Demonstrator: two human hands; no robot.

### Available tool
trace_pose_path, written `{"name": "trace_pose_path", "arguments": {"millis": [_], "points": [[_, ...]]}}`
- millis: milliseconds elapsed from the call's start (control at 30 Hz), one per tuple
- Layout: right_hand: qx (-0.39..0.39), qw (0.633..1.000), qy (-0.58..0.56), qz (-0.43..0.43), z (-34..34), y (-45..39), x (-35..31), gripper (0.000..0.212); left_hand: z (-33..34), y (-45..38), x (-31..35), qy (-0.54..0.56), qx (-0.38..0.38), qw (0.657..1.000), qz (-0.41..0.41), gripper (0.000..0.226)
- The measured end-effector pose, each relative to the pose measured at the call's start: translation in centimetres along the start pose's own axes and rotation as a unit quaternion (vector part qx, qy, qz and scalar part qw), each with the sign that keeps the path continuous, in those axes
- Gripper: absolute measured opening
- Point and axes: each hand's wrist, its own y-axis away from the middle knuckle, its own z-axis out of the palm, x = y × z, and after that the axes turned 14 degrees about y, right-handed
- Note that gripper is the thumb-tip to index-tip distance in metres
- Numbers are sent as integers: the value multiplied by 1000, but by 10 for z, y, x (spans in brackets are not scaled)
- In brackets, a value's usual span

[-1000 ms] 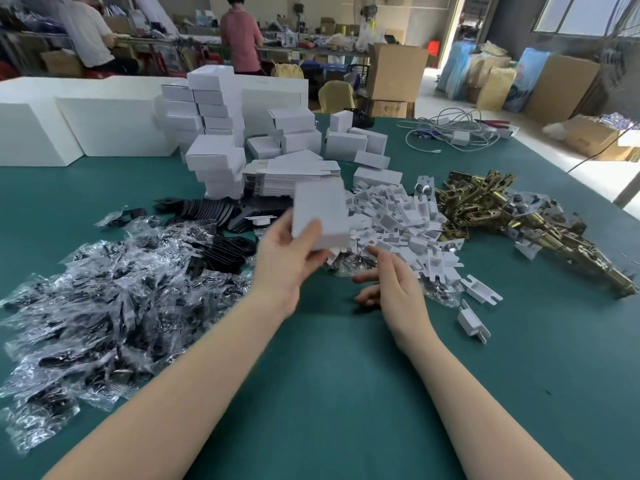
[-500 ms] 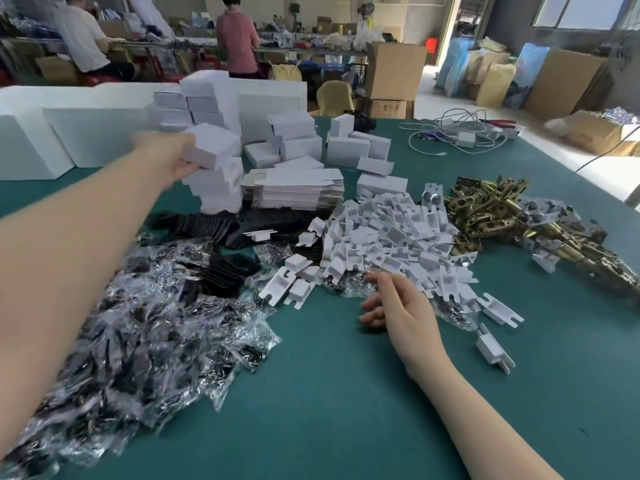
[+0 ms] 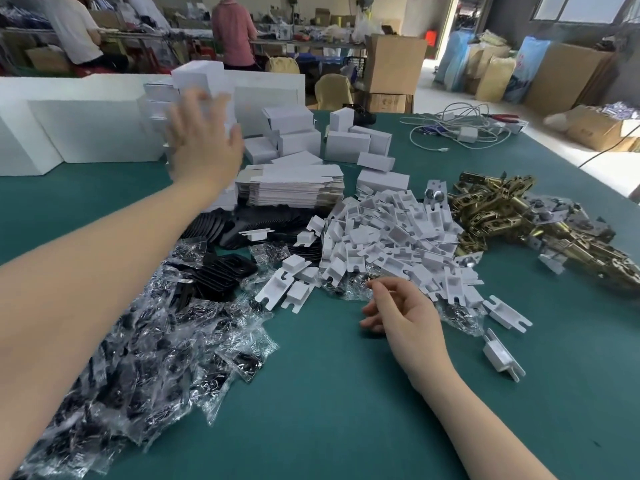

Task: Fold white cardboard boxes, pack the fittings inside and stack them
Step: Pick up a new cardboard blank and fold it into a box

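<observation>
My right hand (image 3: 403, 315) rests at lower centre on the green table (image 3: 329, 410), fingers loosely curled, holding nothing, beside the white plastic fittings (image 3: 391, 237). My left hand (image 3: 202, 147), blurred and spread flat with nothing held, sits at upper left against the stacked white boxes (image 3: 204, 81). Flat box blanks (image 3: 294, 185) lie right of it. Cartons (image 3: 394, 64) stand beyond.

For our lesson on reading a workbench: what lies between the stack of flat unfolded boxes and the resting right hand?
In the head view, the pile of white plastic fittings lies between the flat boxes and the right hand.
</observation>
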Motion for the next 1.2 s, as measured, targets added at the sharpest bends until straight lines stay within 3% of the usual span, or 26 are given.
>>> {"name": "trace_pose_path", "arguments": {"millis": [67, 133, 200, 300, 400, 500, 600, 633, 667, 700, 767, 800, 833, 967, 1033, 1133, 1200], "points": [[-2, 1000, 2, -2, 0, 0, 1, 10, 19, 2, 13, -40, -118, 984, 127, 48], [-7, 1000, -5, -2, -1, 0, 2, 11, 38, 6, 21, -132, -230, 944, 195, 56], [-11, 1000, -10, 0, -2, -1, 2, 12, 55, 13, 23, -202, -323, 906, 184, 62], [-14, 1000, -6, -1, -2, -1, 2, 12, 63, 19, 19, -201, -392, 893, 85, 62], [-11, 1000, -2, -2, -2, -1, 2, 12, 53, 16, 22, -192, -336, 913, 125, 13], [-8, 1000, -1, 1, -2, -2, 1, 13, 36, 10, 26, -140, -327, 930, 93, 25], [-4, 1000, -2, 4, -3, -2, 0, 13, 17, 9, 43, 62, -153, 986, 2, 28], [-3, 1000, -1, 3, -3, -2, -1, 13, 11, 13, 57, 166, -88, 981, -44, 28], [-3, 1000, 2, 1, -3, -2, -1, 12, 3, 17, 75, 291, -50, 950, -99, 25], [0, 1000, 2, 0, -2, -1, -2, 11, -3, 24, 91, 426, -43, 889, -164, 21], [9, 1000, -11, -3, -2, -1, -5, 7, -13, 50, 124, 624, -97, 712, -308, 23], [15, 1000, -20, -6, -2, -1, -6, 7, -14, 68, 134, 659, -134, 653, -349, 26], [20, 999, -30, -9, -3, 0, -7, 11, -10, 90, 140, 662, -160, 638, -359, 26], [37, 997, -61, -29, -7, 2, -6, 23, 2, 167, 150, 629, -157, 657, -385, 19], [69, 996, -21, -49, -8, 2, -2, 12, 6, 185, 144, 633, -156, 652, -388, 23], [94, 994, 5, -57, -10, 1, -1, 16, 5, 195, 134, 653, -185, 638, -364, 36], [86, 994, -22, -65, -9, 3, -4, 29, 2, 198, 131, 655, -194, 641, -349, 46]]}}
